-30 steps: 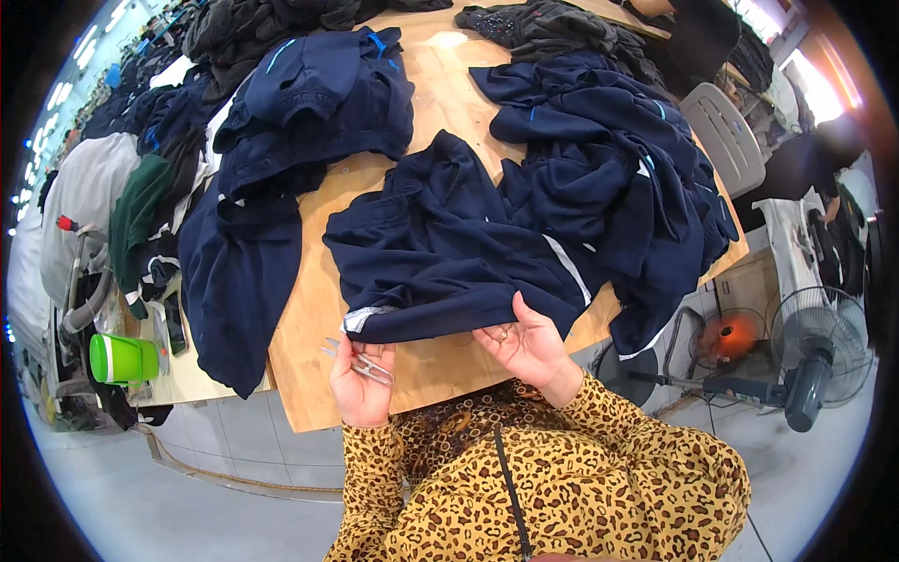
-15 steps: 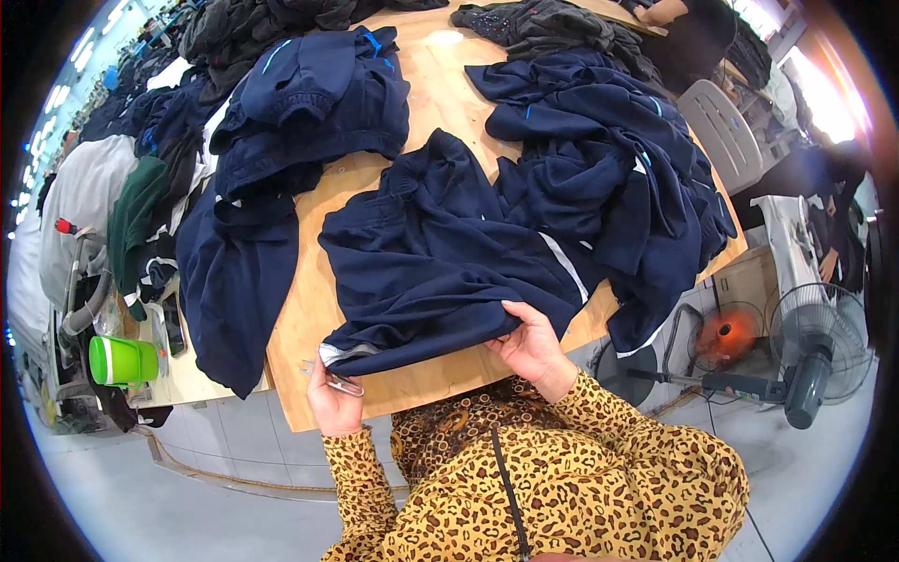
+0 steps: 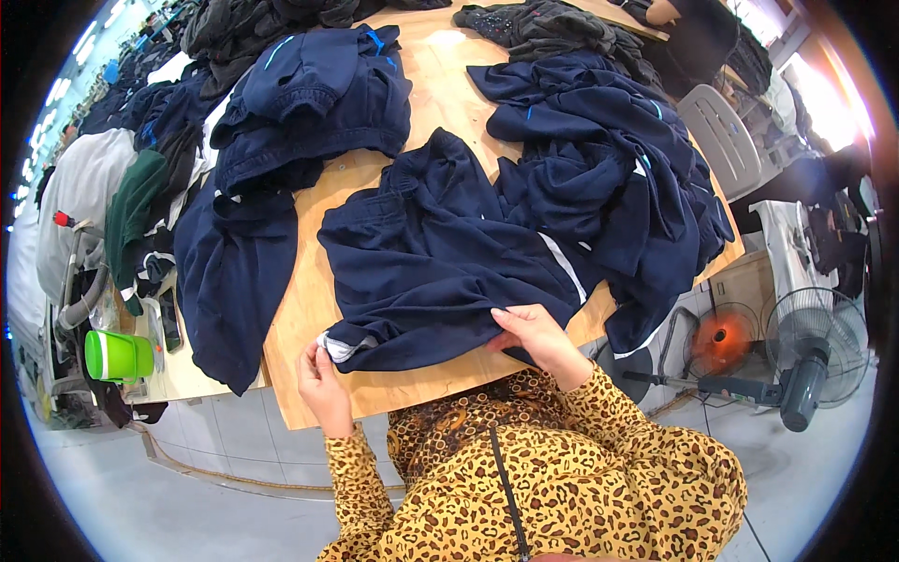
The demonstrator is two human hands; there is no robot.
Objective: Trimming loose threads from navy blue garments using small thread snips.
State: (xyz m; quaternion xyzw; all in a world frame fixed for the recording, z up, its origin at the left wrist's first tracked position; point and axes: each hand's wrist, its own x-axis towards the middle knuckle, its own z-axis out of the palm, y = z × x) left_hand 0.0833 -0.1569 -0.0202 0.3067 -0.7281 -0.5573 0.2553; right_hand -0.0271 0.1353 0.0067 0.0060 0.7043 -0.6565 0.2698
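A navy pair of trousers [image 3: 440,262] lies spread over the wooden table in front of me, with a gathered waistband on its left and a white stripe at its right. My left hand [image 3: 325,391] pinches the near left corner, where a whitish inner patch [image 3: 345,348] shows. Further right along the same near edge, my right hand [image 3: 541,341] grips the cloth between thumb and fingers. Whether anything else lies in my left palm cannot be made out.
Folded navy garments [image 3: 314,103] are stacked at the far left, and a rumpled navy pile [image 3: 609,178] covers the right side. The wooden table [image 3: 309,318] ends just before my body. A green bucket [image 3: 118,357] stands left, a fan [image 3: 807,365] right.
My left hand has shifted slightly left and turned; the small metal tool seen in it earlier no longer shows. My right hand has changed its hold on the near edge.
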